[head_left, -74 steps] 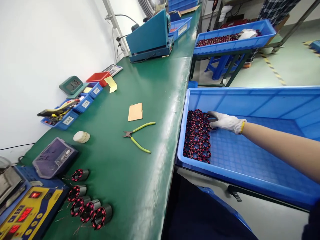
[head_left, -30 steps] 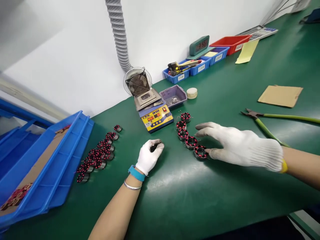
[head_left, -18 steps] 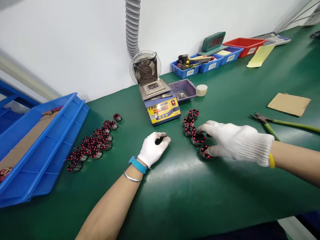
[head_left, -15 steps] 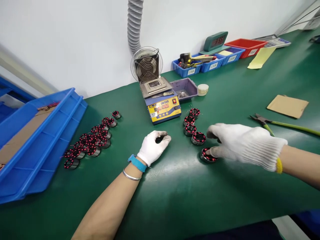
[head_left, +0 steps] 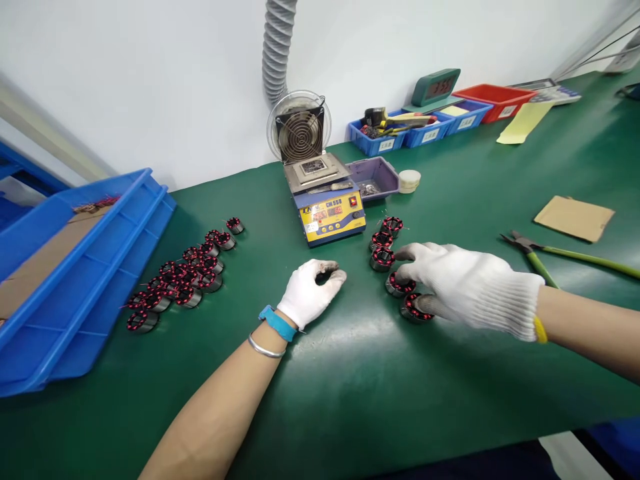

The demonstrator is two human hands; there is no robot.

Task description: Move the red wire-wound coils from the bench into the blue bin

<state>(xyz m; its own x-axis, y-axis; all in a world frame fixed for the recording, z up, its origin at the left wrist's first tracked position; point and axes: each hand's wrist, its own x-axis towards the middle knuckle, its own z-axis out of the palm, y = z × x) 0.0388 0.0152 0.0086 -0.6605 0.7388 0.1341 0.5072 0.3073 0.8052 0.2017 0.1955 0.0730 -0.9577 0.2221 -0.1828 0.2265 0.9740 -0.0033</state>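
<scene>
Several red-and-black wound rings stand in a short curved row right of centre, among them a front ring and an upper ring. My right hand, in a white glove with dark fingertips, is spread over the near end of this row, its fingers touching the two nearest rings. My left hand, gloved as well, rests on the green table, thumb and fingers curled together; whether anything is between them is hidden. A larger group of the same rings stands to the left.
A yellow-and-blue heating unit with a fan stands at the back, beside a purple tray and a round white tin. Blue bins lie left. Green-handled pliers and cardboard lie right.
My right hand has shifted left along the row, and its fingers now reach the second ring from the front too. My left hand keeps its pose. The view has shifted slightly.
</scene>
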